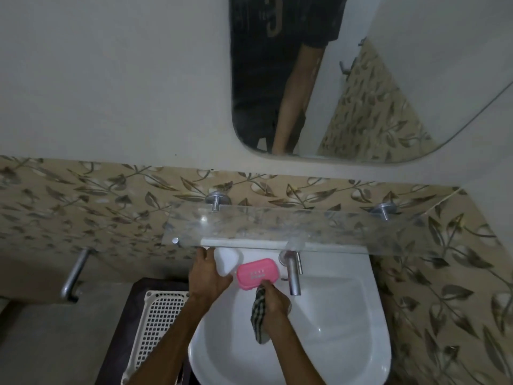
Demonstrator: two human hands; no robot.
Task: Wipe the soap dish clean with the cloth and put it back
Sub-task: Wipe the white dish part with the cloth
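Both hands flank pink soap dish (257, 273).

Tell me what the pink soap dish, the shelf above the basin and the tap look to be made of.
Pink rectangular soap dish: probably moulded plastic, given its uniform colour, rounded corners and soft sheen. Clear wall shelf: seemingly glass, since the leaf tiles show through it and it has a pale edge. Cylindrical tap: looks like brushed metal, silvery-grey with a dull shine.

White ceramic sink (347, 315) sits under a clear glass shelf (277, 226), chrome tap (293, 276) at its back rim, white plastic lattice basket (158, 323) just left.
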